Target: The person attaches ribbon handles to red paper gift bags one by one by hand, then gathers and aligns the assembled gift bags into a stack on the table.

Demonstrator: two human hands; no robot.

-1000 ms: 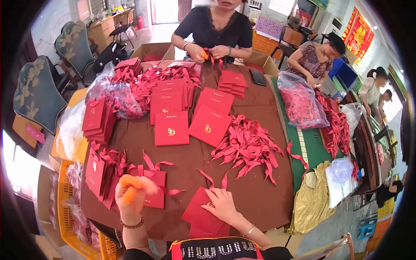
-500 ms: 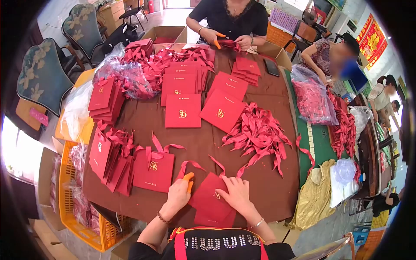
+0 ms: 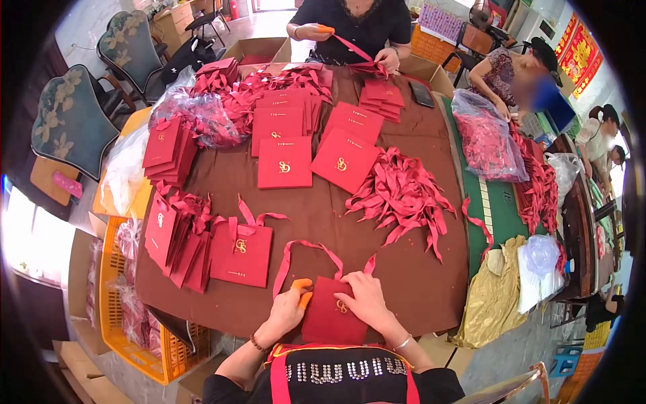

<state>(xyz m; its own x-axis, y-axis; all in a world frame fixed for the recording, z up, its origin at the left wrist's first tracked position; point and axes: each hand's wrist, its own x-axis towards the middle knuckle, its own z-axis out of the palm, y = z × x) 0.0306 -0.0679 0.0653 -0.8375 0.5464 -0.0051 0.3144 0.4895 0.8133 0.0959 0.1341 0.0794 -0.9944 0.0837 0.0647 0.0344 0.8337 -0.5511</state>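
A red card pouch with a gold emblem (image 3: 328, 315) lies at the table's near edge. My right hand (image 3: 365, 299) rests flat on its upper right, fingers spread. At its left edge is my left hand (image 3: 291, 306), with orange covers on the fingertips, pinched together; what it grips there is too small to tell. A red ribbon (image 3: 309, 244) arches from beside my left hand over the pouch's top, and another ribbon end (image 3: 369, 264) sticks up by my right fingers. Left of them lies a pouch with a ribbon (image 3: 241, 252).
Ribbons (image 3: 404, 195) are heaped at centre right of the brown table (image 3: 323, 222). Stacked red pouches (image 3: 284, 163) stand behind, more (image 3: 176, 236) at the left. A person across the table holds a ribbon; another works at the right. A yellow crate (image 3: 121, 330) stands lower left.
My left hand came from the left to the pouch's left edge. The pouch now sits straighter, and the ribbon arches above it. The person opposite has pulled a ribbon out.
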